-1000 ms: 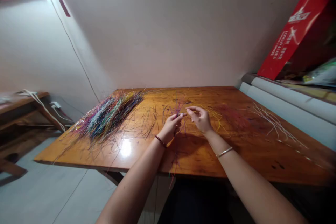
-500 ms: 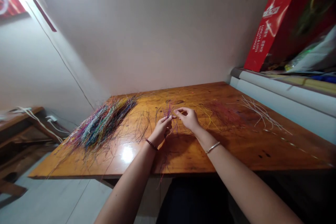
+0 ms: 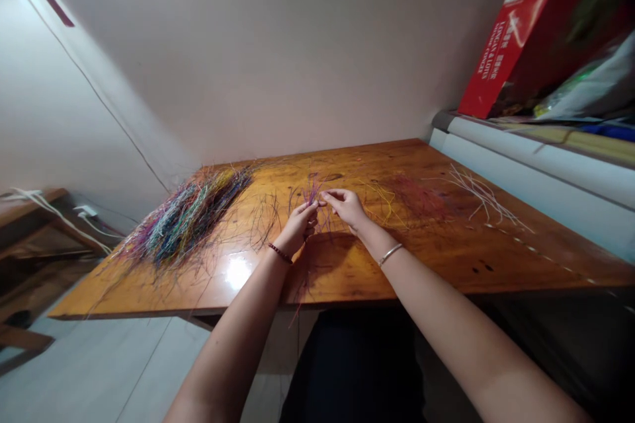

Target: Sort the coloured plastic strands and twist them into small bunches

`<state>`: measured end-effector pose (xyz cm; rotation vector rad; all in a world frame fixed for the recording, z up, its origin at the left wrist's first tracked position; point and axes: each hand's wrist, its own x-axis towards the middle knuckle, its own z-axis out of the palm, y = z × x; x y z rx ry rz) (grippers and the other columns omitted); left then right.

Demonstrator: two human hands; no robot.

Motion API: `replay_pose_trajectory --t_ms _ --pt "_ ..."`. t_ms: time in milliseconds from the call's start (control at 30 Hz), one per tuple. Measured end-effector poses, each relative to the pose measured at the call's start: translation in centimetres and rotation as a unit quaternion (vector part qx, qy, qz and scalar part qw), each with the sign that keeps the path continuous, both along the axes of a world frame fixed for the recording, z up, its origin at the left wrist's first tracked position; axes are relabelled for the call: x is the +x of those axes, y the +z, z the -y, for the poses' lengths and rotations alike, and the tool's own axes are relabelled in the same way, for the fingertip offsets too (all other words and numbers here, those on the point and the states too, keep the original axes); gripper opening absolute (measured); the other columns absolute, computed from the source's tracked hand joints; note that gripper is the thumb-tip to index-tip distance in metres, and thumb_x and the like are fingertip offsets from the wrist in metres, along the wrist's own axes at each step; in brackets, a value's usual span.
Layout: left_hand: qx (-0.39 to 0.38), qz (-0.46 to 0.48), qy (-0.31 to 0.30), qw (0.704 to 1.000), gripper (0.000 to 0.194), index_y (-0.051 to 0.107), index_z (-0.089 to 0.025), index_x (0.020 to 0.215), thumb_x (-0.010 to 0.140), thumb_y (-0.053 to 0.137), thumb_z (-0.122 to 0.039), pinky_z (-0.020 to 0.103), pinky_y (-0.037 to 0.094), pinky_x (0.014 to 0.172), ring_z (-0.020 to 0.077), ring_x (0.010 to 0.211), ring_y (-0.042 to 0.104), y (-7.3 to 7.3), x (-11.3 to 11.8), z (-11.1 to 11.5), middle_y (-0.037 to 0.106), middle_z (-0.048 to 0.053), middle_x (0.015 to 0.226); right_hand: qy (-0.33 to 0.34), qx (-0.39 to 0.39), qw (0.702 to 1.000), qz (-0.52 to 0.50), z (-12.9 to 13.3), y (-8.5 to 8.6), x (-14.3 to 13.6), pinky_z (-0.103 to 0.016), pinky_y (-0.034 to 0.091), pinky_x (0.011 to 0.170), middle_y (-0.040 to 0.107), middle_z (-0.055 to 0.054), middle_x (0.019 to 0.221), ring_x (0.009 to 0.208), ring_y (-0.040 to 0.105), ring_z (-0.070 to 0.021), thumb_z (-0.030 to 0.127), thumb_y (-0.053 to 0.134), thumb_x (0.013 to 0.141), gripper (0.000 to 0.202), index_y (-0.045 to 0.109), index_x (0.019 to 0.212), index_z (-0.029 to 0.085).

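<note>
My left hand (image 3: 298, 225) is closed on a small bunch of purple strands (image 3: 312, 190), which fan out above its fingertips, with thin ends hanging below. Just to the right, my right hand (image 3: 346, 207) has thumb and forefinger pinched close to the bunch; what lies between those fingertips is too small to make out. Both hands are over the middle of the wooden table (image 3: 357, 277). Dark loose strands (image 3: 265, 215) lie left of them, yellow strands (image 3: 381, 201) to the right, with red strands (image 3: 424, 198) and white strands (image 3: 486, 195) farther right.
A thick heap of multicoloured strands (image 3: 188, 218) covers the table's left part. Long pale rolls (image 3: 536, 152) run along the right edge, with a red box (image 3: 510, 39) and a plastic bag (image 3: 590, 89) above. A wooden stool or bench (image 3: 34, 221) with white cables stands at far left.
The view has shifted, so the table and hands appear slightly higher and farther left. My right fingertips have come a little nearer to the purple bunch, still held in my left hand.
</note>
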<state>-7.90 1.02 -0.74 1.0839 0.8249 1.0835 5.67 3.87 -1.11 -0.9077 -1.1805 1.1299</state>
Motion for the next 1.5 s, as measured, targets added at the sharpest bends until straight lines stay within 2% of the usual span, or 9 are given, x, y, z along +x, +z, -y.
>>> replay_pose_trajectory --t_ms 133,367,533,700,900,1033,1100,1300,1500 --pt "0.001 0.017 -0.010 1.000 0.036 0.062 -0.013 0.095 0.072 0.068 -0.039 0.015 0.009 0.036 0.0009 0.040 0.020 0.0 -0.1 -0.1 0.027 -0.008 0.059 -0.002 -0.011 0.999 -0.043 -0.1 0.4 0.6 -0.017 0.032 0.042 0.067 -0.004 0.077 0.052 0.049 -0.0056 0.045 0.071 0.060 0.036 0.063 0.079 0.015" --pt "-0.025 0.106 -0.010 0.994 0.031 0.062 -0.014 0.098 0.076 0.066 -0.035 0.014 0.007 0.034 0.0016 0.039 0.017 0.5 -1.2 -0.4 0.022 -0.009 0.055 -0.174 -0.034 0.962 -0.207 -1.8 1.5 5.6 -0.017 0.016 0.033 0.066 -0.001 0.086 0.039 0.030 -0.0002 0.040 0.066 0.061 0.029 0.056 0.077 0.019" --pt "-0.056 0.205 0.003 0.977 0.021 0.060 -0.017 0.096 0.078 0.064 -0.027 0.014 0.009 0.033 0.0026 0.038 0.017 1.2 -2.2 -0.6 0.023 -0.008 0.053 -0.136 -0.084 0.986 0.038 -1.6 -0.2 4.2 -0.020 0.022 0.035 0.064 -0.002 0.062 0.035 0.033 -0.0029 0.035 0.067 0.061 0.021 0.065 0.064 0.015" --pt "-0.054 0.228 -0.009 0.972 0.021 0.059 -0.017 0.096 0.078 0.064 -0.026 0.014 0.010 0.032 0.0025 0.037 0.018 1.3 -2.3 -0.5 0.024 -0.009 0.052 -0.099 -0.090 0.949 0.285 -1.3 -1.7 1.8 -0.021 0.034 0.042 0.062 -0.001 0.049 0.037 0.046 -0.0086 0.033 0.065 0.065 0.017 0.072 0.062 0.017" --pt "-0.053 0.218 -0.012 0.974 0.021 0.060 -0.015 0.096 0.078 0.064 -0.026 0.014 0.009 0.032 0.0018 0.037 0.018 1.1 -2.0 -0.5 0.024 -0.009 0.053 -0.045 -0.078 0.938 0.334 -1.3 -2.3 0.9 -0.022 0.040 0.046 0.069 -0.005 0.061 0.044 0.057 -0.0122 0.034 0.062 0.072 0.020 0.073 0.068 0.018" --pt "-0.049 0.189 -0.002 0.981 0.023 0.061 -0.015 0.095 0.076 0.066 -0.028 0.014 0.009 0.032 0.0017 0.037 0.017 1.1 -1.7 -0.5 0.024 -0.009 0.053 -0.087 -0.028 0.924 0.371 -0.8 -1.7 1.0 -0.024 0.042 0.051 0.067 -0.006 0.057 0.045 0.058 -0.0136 0.040 0.056 0.079 0.030 0.071 0.065 0.018" --pt "-0.040 0.168 -0.001 0.985 0.026 0.061 -0.015 0.096 0.075 0.067 -0.029 0.014 0.008 0.033 0.0017 0.038 0.016 1.1 -1.6 -0.5 0.023 -0.009 0.053 -0.092 -0.004 0.936 0.341 -0.5 -1.1 0.9 -0.024 0.042 0.051 0.070 -0.006 0.067 0.045 0.058 -0.0127 0.039 0.056 0.079 0.028 0.072 0.069 0.018" --pt "-0.002 0.081 -0.004 0.997 0.035 0.061 -0.014 0.096 0.071 0.071 -0.037 0.014 0.007 0.035 0.0011 0.039 0.016 0.6 -1.0 -0.4 0.022 -0.010 0.054 0.042 0.038 0.995 0.076 0.1 0.3 0.2 -0.021 0.042 0.044 0.072 -0.007 0.092 0.053 0.057 -0.0097 0.043 0.059 0.075 0.032 0.072 0.088 0.017" --pt "-0.006 0.029 0.003 1.000 0.035 0.055 -0.014 0.077 0.066 0.074 -0.040 0.015 0.009 0.036 0.0005 0.040 0.022 0.4 -0.6 -0.2 0.027 -0.009 0.056 0.037 0.069 0.992 0.094 -0.3 -0.2 0.3 -0.021 0.044 0.049 0.071 -0.009 0.087 0.067 0.060 -0.0137 0.044 0.066 0.069 0.034 0.072 0.085 0.015"
